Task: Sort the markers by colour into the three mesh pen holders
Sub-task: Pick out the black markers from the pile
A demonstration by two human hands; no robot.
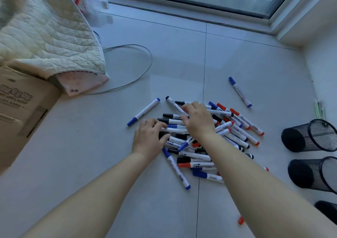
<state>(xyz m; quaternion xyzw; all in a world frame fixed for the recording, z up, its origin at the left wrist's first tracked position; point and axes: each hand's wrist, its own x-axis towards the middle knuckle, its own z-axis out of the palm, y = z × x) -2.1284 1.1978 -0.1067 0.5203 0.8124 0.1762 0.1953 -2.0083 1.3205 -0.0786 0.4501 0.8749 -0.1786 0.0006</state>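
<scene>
Your left hand (148, 137) and right hand (197, 121) rest with relaxed fingers on the marker pile (228, 133) on the floor (91, 155); mesh pen holders (308, 137) lie at right.

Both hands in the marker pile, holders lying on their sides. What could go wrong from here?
1. The mesh holders lie on their sides at the right edge; markers dropped in may roll back out unless they are stood up first.
2. The pile mixes all three colours, overlapping; the left hand and right hand reaching in could pick up mixed colours.
3. Stray blue markers lie apart and may be missed.
</scene>
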